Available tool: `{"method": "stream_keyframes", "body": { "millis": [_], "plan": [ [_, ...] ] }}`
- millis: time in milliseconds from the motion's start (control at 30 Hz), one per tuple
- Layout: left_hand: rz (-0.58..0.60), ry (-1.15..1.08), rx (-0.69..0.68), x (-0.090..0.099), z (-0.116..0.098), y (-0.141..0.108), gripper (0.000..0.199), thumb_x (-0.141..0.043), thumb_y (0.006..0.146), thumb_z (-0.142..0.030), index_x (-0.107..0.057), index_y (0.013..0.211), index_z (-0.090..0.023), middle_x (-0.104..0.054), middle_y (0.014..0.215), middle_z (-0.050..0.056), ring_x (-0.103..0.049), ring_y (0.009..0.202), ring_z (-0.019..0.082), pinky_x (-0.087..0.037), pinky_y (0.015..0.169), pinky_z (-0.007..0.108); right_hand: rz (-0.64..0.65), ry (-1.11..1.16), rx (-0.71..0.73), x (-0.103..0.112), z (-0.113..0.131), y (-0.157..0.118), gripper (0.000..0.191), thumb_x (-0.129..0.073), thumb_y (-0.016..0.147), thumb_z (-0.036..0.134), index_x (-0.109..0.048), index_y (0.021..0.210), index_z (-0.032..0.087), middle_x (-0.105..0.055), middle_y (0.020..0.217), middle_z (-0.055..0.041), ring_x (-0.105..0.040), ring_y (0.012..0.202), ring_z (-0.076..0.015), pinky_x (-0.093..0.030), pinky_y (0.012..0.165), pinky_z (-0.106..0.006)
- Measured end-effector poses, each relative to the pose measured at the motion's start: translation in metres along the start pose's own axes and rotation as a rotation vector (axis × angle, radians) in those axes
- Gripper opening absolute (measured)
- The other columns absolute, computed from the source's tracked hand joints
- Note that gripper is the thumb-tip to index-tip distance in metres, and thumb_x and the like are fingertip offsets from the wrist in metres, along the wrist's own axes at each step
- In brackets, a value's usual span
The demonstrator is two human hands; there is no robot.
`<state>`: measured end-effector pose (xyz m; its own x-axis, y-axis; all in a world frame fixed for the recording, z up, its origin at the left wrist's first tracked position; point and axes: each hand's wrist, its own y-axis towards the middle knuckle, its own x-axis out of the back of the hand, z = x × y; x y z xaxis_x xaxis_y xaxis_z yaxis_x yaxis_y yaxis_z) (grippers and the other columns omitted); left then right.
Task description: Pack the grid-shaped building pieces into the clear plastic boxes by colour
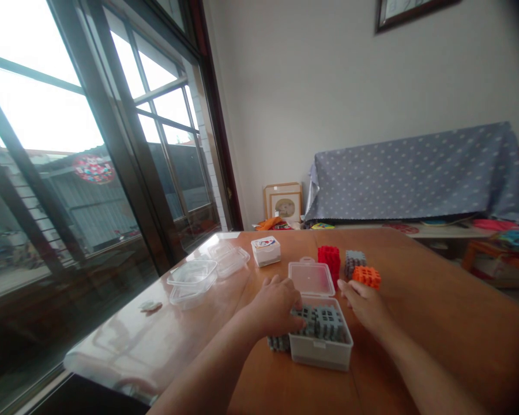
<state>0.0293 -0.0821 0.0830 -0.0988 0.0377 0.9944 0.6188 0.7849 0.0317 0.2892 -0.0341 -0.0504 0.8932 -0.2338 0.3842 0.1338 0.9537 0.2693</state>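
Observation:
A clear plastic box [321,353] stands on the wooden table with its lid [311,279] tipped back. Grey toothed blocks [327,323] lie inside it. My left hand [279,305] reaches over the box's left side, fingers bent at the blocks; whether it grips one is hidden. Another grey block [279,343] sits against the box's left side, partly under my left wrist. To the right of the box is my right hand [363,301], fingers closed together near the orange block [367,276]; what they hold, if anything, is too small to tell. A red block [329,264] and a grey block [355,262] stand behind.
Clear empty containers [193,279] are at the table's left, with a small pale item [150,306] before them. A white box [266,251] stands at the far edge. Beyond the table [432,311] a dotted cloth [410,178] covers something; windows line the left.

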Motion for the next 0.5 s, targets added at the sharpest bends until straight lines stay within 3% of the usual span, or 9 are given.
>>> {"method": "stream_keyframes", "body": {
  "millis": [333,500],
  "plan": [
    [-0.034,0.006,0.013,-0.001,0.001,-0.002,0.030,-0.074,0.073,-0.048,-0.071,0.093,-0.026,-0.063,0.102,0.007,-0.055,0.103,0.031,-0.045,0.087,0.042,-0.001,0.016,0.014,0.000,-0.001,-0.001,0.049,-0.045,0.092,0.064,-0.054,0.067,0.022,-0.051,0.057,0.0041,-0.048,0.056,-0.0152,-0.035,0.056,-0.028],
    [-0.198,-0.057,0.014,0.005,0.018,-0.014,0.018,-0.064,0.082,-0.032,-0.068,0.097,-0.023,-0.065,0.101,0.006,-0.057,0.102,0.026,-0.044,0.091,0.039,0.006,0.013,-0.006,0.002,0.002,-0.002,0.050,-0.046,0.091,0.065,-0.056,0.068,0.022,-0.054,0.058,0.0029,-0.050,0.057,-0.0156,-0.036,0.056,-0.028]
  ]
}}
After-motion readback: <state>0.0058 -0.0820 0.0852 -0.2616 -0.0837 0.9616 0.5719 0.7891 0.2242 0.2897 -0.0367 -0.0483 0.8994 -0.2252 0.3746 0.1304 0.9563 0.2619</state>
